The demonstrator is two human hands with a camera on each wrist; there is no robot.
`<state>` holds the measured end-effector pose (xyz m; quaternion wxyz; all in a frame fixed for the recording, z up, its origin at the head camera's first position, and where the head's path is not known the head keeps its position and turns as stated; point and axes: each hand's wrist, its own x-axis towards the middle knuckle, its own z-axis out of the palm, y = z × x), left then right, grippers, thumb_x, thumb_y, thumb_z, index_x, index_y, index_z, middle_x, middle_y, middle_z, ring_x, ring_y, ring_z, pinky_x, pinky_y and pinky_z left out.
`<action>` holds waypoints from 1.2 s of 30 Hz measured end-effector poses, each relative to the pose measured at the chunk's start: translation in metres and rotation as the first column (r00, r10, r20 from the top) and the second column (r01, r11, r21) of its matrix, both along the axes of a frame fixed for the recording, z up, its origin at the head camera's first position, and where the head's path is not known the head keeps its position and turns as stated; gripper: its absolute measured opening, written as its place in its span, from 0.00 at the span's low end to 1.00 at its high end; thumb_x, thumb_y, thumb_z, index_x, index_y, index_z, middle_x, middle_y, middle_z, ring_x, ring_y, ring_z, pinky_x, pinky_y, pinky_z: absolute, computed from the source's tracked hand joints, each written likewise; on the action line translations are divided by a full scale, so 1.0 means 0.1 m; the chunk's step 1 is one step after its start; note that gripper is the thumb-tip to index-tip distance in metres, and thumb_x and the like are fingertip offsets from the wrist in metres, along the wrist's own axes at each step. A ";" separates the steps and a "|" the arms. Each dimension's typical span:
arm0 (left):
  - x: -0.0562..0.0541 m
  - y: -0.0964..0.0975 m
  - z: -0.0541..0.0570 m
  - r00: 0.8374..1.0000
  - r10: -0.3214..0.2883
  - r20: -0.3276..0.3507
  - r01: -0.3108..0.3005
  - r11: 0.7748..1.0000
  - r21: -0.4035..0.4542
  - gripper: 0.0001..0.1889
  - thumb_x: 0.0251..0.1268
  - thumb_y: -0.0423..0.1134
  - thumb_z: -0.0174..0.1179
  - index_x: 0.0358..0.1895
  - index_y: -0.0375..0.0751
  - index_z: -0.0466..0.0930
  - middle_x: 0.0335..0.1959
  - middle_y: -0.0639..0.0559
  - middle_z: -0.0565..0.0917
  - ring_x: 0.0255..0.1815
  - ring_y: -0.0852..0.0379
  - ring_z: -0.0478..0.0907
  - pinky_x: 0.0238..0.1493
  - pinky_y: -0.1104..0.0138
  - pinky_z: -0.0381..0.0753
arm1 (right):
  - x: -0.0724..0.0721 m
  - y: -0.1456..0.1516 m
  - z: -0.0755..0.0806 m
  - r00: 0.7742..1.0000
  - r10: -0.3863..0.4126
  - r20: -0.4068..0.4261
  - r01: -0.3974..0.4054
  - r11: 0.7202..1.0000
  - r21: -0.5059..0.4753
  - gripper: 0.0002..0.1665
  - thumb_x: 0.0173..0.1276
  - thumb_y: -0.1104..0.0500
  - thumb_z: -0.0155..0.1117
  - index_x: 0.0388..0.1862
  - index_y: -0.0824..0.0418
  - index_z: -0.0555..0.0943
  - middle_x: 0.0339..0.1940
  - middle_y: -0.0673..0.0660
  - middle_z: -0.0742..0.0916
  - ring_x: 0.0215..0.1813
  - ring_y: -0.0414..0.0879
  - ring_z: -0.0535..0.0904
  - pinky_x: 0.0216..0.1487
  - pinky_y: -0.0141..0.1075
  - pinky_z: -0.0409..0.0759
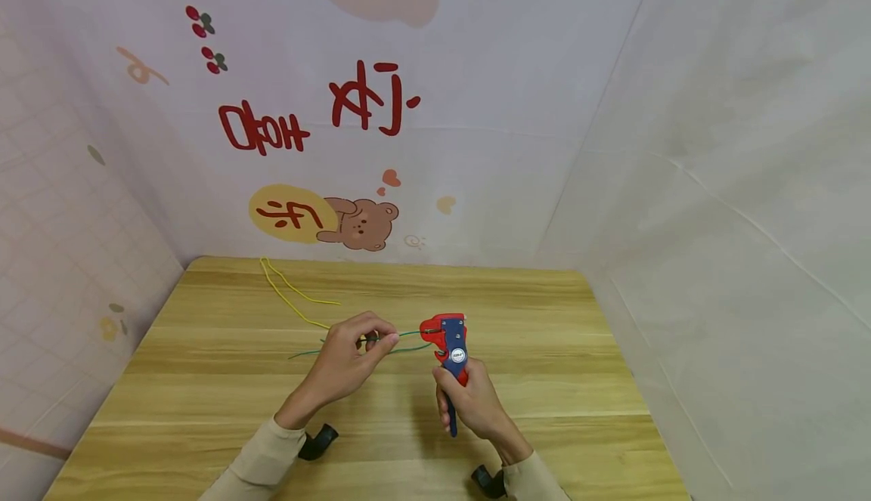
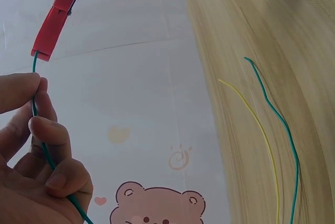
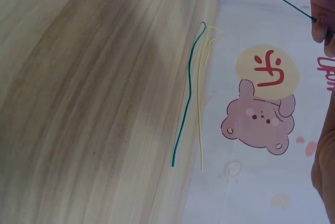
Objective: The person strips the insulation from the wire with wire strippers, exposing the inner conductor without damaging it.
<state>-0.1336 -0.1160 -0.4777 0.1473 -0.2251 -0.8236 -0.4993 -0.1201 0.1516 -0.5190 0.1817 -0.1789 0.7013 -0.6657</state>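
My left hand [image 1: 342, 361] pinches a thin green wire [image 2: 48, 155] between thumb and fingertips, and its length trails down across the curled fingers. The wire's far end enters the red jaws of a red and blue wire stripper [image 1: 457, 338]. Around the stripper's handles, my right hand [image 1: 479, 404] is curled, with the dark blue handle end sticking out below. How firmly the jaws bite on the wire cannot be seen. A second green wire [image 3: 189, 90] lies on the table beyond the hands.
A bent yellow wire [image 1: 282, 295] lies on the wooden table [image 1: 544, 380] near its back left edge. White printed sheets [image 1: 490, 108] stand as walls behind and at both sides. A black curved piece [image 1: 318, 441] sits by the left wrist, another [image 1: 487, 481] by the right.
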 end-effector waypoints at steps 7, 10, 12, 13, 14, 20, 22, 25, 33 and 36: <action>0.00 0.00 0.00 1.000 -0.006 -0.019 0.006 1.000 0.006 0.07 0.79 0.32 0.72 0.44 0.51 0.93 0.34 0.60 0.86 0.31 0.67 0.73 0.32 0.71 0.74 | 0.01 0.00 0.00 1.000 -0.006 0.008 0.006 1.000 0.006 0.24 0.91 0.61 0.54 0.34 0.78 0.75 0.21 0.82 0.75 0.15 0.39 0.80 0.18 0.45 0.86; 0.00 0.00 -0.02 1.000 -0.005 -0.024 0.006 1.000 0.008 0.07 0.79 0.32 0.72 0.43 0.51 0.93 0.34 0.60 0.86 0.30 0.68 0.73 0.32 0.71 0.74 | 0.01 0.00 -0.01 1.000 -0.016 0.020 0.016 1.000 0.010 0.25 0.92 0.60 0.55 0.34 0.78 0.75 0.20 0.81 0.75 0.14 0.40 0.80 0.17 0.44 0.86; 0.00 0.00 -0.02 1.000 -0.005 -0.023 0.005 1.000 0.008 0.07 0.79 0.32 0.72 0.43 0.51 0.93 0.34 0.60 0.86 0.31 0.68 0.73 0.33 0.71 0.74 | 0.01 -0.01 -0.01 0.999 -0.025 0.030 0.025 1.000 0.013 0.25 0.92 0.59 0.55 0.34 0.77 0.75 0.18 0.77 0.76 0.14 0.40 0.80 0.17 0.43 0.86; 0.00 0.00 -0.02 1.000 -0.003 -0.024 0.003 1.000 0.006 0.07 0.79 0.32 0.72 0.43 0.51 0.93 0.34 0.60 0.86 0.31 0.68 0.73 0.33 0.71 0.74 | 0.01 -0.01 -0.01 0.999 -0.030 0.035 0.029 0.999 0.015 0.25 0.92 0.59 0.55 0.33 0.77 0.75 0.17 0.72 0.77 0.14 0.40 0.80 0.17 0.42 0.85; 0.00 0.00 -0.02 1.000 -0.003 -0.020 0.003 1.000 0.006 0.07 0.79 0.32 0.72 0.43 0.51 0.93 0.34 0.60 0.86 0.31 0.68 0.73 0.33 0.71 0.74 | 0.01 -0.01 -0.02 0.999 -0.033 0.038 0.033 0.999 0.017 0.26 0.92 0.58 0.56 0.33 0.77 0.75 0.16 0.68 0.78 0.14 0.41 0.80 0.17 0.42 0.85; 0.00 0.00 -0.03 1.000 0.003 -0.011 -0.002 1.000 0.004 0.06 0.79 0.32 0.72 0.44 0.51 0.93 0.34 0.60 0.86 0.31 0.68 0.73 0.33 0.69 0.75 | 0.01 -0.02 -0.03 0.998 -0.047 0.047 0.046 0.999 0.026 0.29 0.91 0.55 0.57 0.32 0.78 0.75 0.15 0.51 0.80 0.13 0.41 0.79 0.17 0.41 0.85; 0.00 0.00 -0.03 1.000 0.005 -0.013 -0.005 1.000 0.002 0.06 0.79 0.32 0.72 0.44 0.51 0.93 0.34 0.60 0.86 0.31 0.68 0.73 0.33 0.69 0.75 | 0.01 -0.02 -0.03 0.998 -0.050 0.045 0.049 0.998 0.028 0.29 0.91 0.55 0.57 0.32 0.78 0.75 0.15 0.51 0.80 0.13 0.41 0.79 0.17 0.41 0.85; 0.00 0.00 -0.03 1.000 0.007 -0.012 -0.007 1.000 0.001 0.06 0.79 0.32 0.72 0.44 0.51 0.93 0.34 0.60 0.86 0.31 0.68 0.73 0.33 0.70 0.75 | 0.01 -0.03 -0.03 0.998 -0.057 0.040 0.056 0.998 0.030 0.29 0.91 0.56 0.57 0.31 0.77 0.75 0.15 0.51 0.80 0.13 0.41 0.79 0.16 0.42 0.84; 0.00 0.01 -0.02 1.000 0.009 -0.022 -0.009 1.000 0.002 0.06 0.78 0.32 0.72 0.43 0.50 0.93 0.34 0.60 0.86 0.31 0.68 0.73 0.32 0.70 0.74 | 0.03 -0.06 -0.02 0.995 -0.084 0.046 0.082 0.996 0.037 0.26 0.90 0.57 0.57 0.32 0.77 0.76 0.14 0.50 0.80 0.13 0.41 0.79 0.16 0.39 0.83; 0.00 0.01 -0.02 1.000 0.009 -0.020 -0.009 1.000 0.000 0.06 0.79 0.32 0.72 0.43 0.50 0.93 0.34 0.60 0.86 0.31 0.68 0.73 0.32 0.70 0.74 | 0.04 -0.07 -0.02 0.995 -0.090 0.047 0.089 0.995 0.034 0.25 0.90 0.58 0.57 0.33 0.77 0.75 0.14 0.49 0.80 0.12 0.41 0.78 0.16 0.38 0.83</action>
